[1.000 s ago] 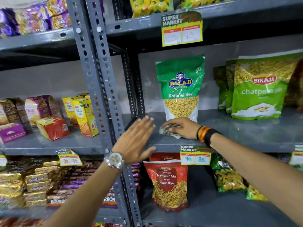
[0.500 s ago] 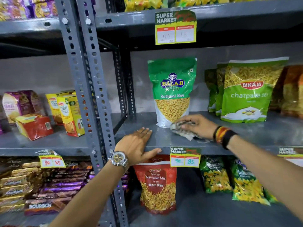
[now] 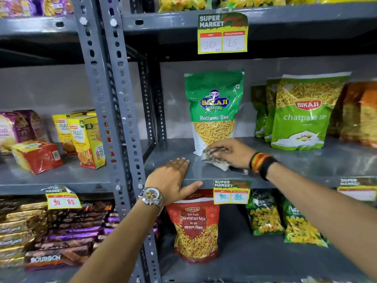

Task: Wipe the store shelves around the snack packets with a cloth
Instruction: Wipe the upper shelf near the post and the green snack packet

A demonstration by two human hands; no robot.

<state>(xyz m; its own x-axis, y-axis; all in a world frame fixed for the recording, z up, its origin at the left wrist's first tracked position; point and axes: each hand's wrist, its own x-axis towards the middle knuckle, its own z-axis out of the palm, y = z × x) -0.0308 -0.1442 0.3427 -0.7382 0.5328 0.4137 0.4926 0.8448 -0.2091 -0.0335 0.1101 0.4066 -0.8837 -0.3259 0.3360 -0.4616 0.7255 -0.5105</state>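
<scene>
My right hand (image 3: 232,153) presses a crumpled grey-white cloth (image 3: 219,161) onto the grey metal shelf (image 3: 306,162), right at the foot of the upright green Ratlami Sev packet (image 3: 214,107). My left hand (image 3: 173,178) lies flat on the shelf's front edge, fingers spread, thumb hooked over the lip, holding nothing. To the right stand green Bikaji Chatpata Sev packets (image 3: 304,113), apart from the cloth.
A perforated grey upright post (image 3: 114,111) divides the bays. Biscuit boxes (image 3: 85,137) fill the left shelf. Below hang a red Navratan Mix packet (image 3: 194,225) and green-yellow snack bags (image 3: 285,221). Price tags (image 3: 231,192) clip to the shelf edges.
My right hand with the cloth has slid rightwards, then back against the Ratlami Sev packet's base. My left hand came down from mid-air and now rests flat on the shelf edge.
</scene>
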